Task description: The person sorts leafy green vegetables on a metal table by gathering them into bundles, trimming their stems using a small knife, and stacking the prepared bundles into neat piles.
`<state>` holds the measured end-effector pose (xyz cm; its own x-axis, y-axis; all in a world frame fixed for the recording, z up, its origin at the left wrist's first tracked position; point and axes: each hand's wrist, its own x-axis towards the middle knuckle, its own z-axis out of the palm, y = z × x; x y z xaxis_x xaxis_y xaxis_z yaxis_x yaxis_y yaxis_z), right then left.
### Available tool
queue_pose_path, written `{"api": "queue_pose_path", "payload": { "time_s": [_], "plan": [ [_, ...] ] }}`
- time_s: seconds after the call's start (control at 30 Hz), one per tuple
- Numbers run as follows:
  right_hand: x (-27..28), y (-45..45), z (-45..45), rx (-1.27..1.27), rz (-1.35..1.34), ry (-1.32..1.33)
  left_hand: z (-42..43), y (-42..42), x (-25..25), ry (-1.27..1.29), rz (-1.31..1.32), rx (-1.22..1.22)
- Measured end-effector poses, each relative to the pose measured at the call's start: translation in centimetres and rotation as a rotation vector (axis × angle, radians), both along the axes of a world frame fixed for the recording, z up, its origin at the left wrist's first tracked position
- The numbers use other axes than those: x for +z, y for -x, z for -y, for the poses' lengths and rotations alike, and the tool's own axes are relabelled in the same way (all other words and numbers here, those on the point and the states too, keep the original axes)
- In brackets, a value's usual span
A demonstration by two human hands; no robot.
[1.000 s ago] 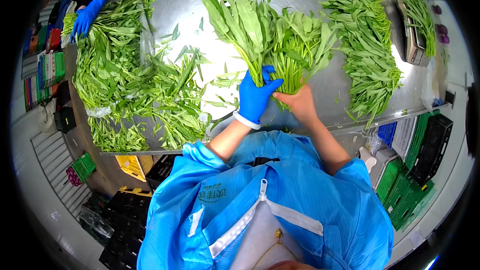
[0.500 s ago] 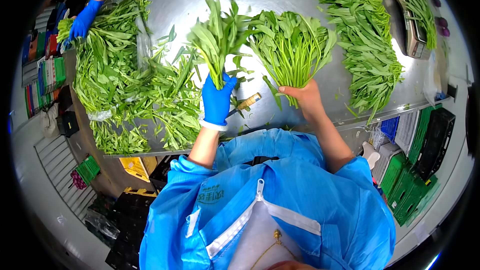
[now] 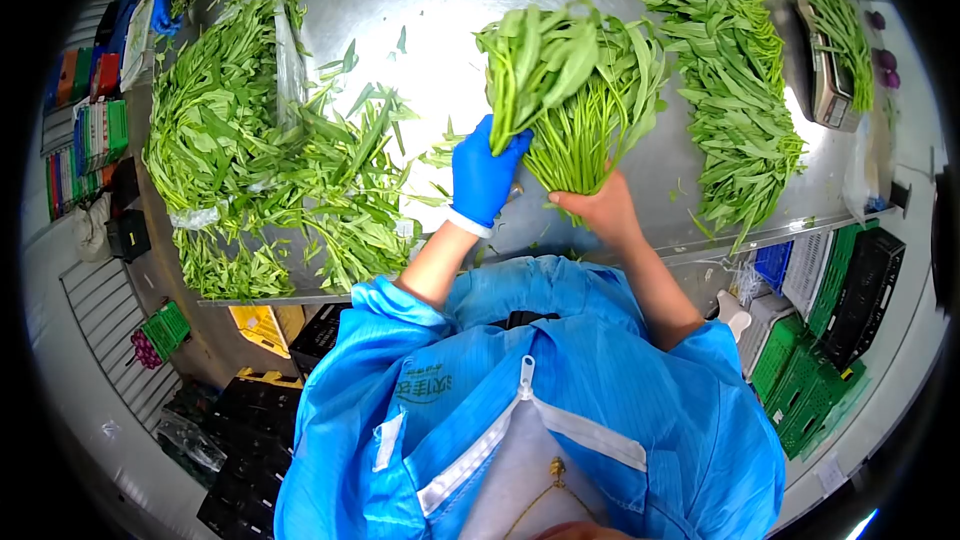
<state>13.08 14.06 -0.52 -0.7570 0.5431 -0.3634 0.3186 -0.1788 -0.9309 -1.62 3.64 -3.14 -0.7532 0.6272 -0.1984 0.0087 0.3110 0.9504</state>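
My left hand, in a blue glove, is closed round the stems of a smaller bunch of leafy greens. That bunch overlaps the left side of a larger bunch of greens. My bare right hand grips the larger bunch near its stem ends, with the leaves pointing away from me. Both bunches are above the metal table. Behind my left wrist a knife handle shows only in part.
Loose greens are heaped on the left. A long row of greens lies on the right, beside a scale bearing more stems. A co-worker's gloved hand is at the upper left. Crates stand below the table.
Since half a second ago, my left hand has moved right with its smaller bunch, against the larger one. The co-worker's hands have moved up, with greens lifted near them.
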Motion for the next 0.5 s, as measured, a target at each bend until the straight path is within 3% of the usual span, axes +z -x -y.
{"api": "queue_pose_path", "payload": {
  "time_s": [0.1, 0.2, 0.23, 0.27, 0.33, 0.4, 0.47, 0.5],
  "plan": [
    [-1.2, -0.6, -0.2, -0.138, 0.024, 0.272, 0.6, 1.4, 1.6, -0.110, 0.188, 0.134],
    [-1.4, -0.8, -0.6, -0.143, 0.008, 0.304, 1.5, 2.7, 1.5, -0.304, 0.262, 0.283],
    [-1.2, -0.7, -0.5, -0.151, -0.017, 0.300, 1.8, 2.5, 1.7, -0.254, 0.341, 0.293],
    [-1.0, -0.4, -0.4, -0.157, -0.044, 0.295, 2.0, 2.0, 1.5, -0.286, 0.479, 0.270],
    [-0.7, 0.1, 0.0, -0.161, -0.067, 0.332, 2.3, 0.6, 1.0, -0.082, 0.634, 0.133],
    [-0.7, 0.5, 0.5, -0.164, -0.055, 0.419, 2.9, -1.8, -1.5, -0.251, 1.001, 0.092],
    [-0.7, 0.8, 0.6, -0.138, -0.031, 0.463, 1.4, -2.9, 0.8, -0.352, 1.159, 0.128],
    [-0.7, 0.8, 0.5, -0.126, -0.017, 0.485, 1.6, -3.1, -0.8, -0.343, 1.129, 0.087]
  ]
}}
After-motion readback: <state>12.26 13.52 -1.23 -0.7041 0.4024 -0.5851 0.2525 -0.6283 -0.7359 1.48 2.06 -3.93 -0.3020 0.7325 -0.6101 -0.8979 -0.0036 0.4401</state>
